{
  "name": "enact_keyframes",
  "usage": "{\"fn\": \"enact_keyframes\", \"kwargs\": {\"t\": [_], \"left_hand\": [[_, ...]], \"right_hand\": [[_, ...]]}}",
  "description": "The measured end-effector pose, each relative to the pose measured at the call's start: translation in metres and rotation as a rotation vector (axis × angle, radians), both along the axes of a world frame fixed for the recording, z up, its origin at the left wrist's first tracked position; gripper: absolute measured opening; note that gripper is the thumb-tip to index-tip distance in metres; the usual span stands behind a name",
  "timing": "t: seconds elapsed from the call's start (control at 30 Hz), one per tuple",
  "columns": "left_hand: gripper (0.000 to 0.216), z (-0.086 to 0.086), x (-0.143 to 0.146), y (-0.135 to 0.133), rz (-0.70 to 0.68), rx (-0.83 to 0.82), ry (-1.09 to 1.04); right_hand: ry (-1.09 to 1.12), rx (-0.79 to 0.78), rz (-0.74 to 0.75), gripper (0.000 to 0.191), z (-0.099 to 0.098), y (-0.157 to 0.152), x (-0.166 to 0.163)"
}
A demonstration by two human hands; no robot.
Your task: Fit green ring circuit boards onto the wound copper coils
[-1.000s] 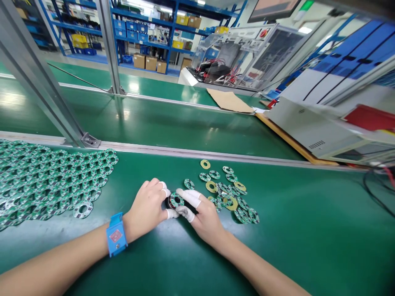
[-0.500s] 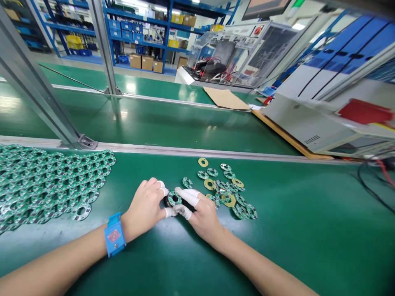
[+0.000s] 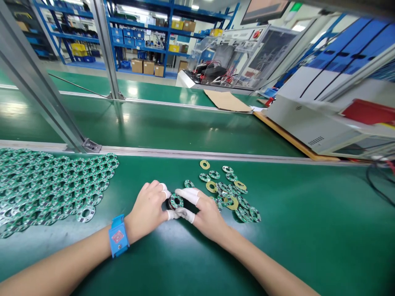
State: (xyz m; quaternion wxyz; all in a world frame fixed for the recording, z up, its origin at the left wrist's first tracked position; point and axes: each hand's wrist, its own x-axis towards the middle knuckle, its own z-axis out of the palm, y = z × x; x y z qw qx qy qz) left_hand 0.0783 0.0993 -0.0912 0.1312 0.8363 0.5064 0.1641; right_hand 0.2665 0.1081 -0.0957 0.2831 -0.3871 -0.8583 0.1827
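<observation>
Between my two hands is a small stack of ring-shaped circuit boards [image 3: 177, 201], a green one on top with a dark hole in its middle. My left hand [image 3: 150, 206] grips the stack from the left, thumb and fingers closed round its edge. From the right, my right hand [image 3: 206, 213] pinches it with thumb and forefinger. White finger cots cover several fingertips, and a blue strap [image 3: 118, 235] circles my left wrist. Right of the hands lies a loose heap of ring boards [image 3: 227, 191], some with the yellowish side up.
Overlapping rows of ring boards [image 3: 55, 185] cover the left of the green work surface [image 3: 185, 263]. A metal post [image 3: 58, 90] rises behind them from an aluminium rail [image 3: 173, 153]. At the right back stand a grey machine housing [image 3: 304, 117] and dark cables [image 3: 378, 181].
The whole view has shifted slightly, so everything sits a little lower and to the right. Both hands keep their hold on the stack; its top board looks a little differently tilted.
</observation>
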Motion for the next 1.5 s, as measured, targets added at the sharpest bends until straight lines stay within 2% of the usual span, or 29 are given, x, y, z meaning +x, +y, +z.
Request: {"fn": "enact_keyframes", "kwargs": {"t": [0.17,0.33,0.43,0.57,0.7,0.77,0.8,0.9,0.97,1.07,1.13,1.37,1.5], "left_hand": [[0.033,-0.001,-0.001,0.0,0.005,-0.011,-0.001],[0.03,-0.002,-0.001,-0.001,0.011,-0.021,0.004],[0.027,-0.003,0.001,-0.002,0.017,-0.016,0.013],[0.026,-0.002,0.001,-0.001,0.022,-0.021,0.022],[0.038,0.007,-0.005,-0.001,0.003,-0.034,-0.047],[0.045,0.012,-0.008,-0.004,-0.039,0.018,-0.121],[0.04,0.014,-0.009,-0.005,-0.08,0.062,-0.141],[0.015,0.014,-0.008,-0.012,-0.251,0.209,-0.079],[0.024,0.011,-0.005,-0.016,-0.332,0.312,0.008],[0.03,0.007,-0.001,-0.02,-0.355,0.471,0.103],[0.028,0.007,0.002,-0.022,-0.345,0.518,0.163],[0.017,0.009,0.005,-0.025,-0.366,0.485,0.255],[0.016,0.013,0.002,-0.02,-0.351,0.272,0.199]], "right_hand": [[0.035,-0.179,0.142,0.03,0.022,0.006,-0.005],[-0.07,-0.211,0.092,0.03,0.035,0.008,-0.013],[-0.123,-0.2,0.073,0.027,0.034,0.007,-0.017],[-0.052,-0.215,0.059,0.027,0.026,0.005,-0.015],[0.1,-0.444,0.086,0.046,0.018,0.005,-0.003],[0.147,-0.549,0.115,0.05,0.017,0.007,0.001],[0.153,-0.569,0.126,0.048,0.016,0.007,0.003],[0.151,-0.54,0.11,0.041,0.013,0.007,0.001],[0.177,-0.525,0.068,0.038,0.009,0.007,-0.002],[0.221,-0.537,0.006,0.037,0.005,0.005,-0.006],[0.231,-0.539,-0.022,0.038,0.004,0.005,-0.008],[0.233,-0.56,-0.03,0.037,0.007,0.005,-0.011],[0.235,-0.629,0.016,0.04,0.01,0.007,-0.007]]}}
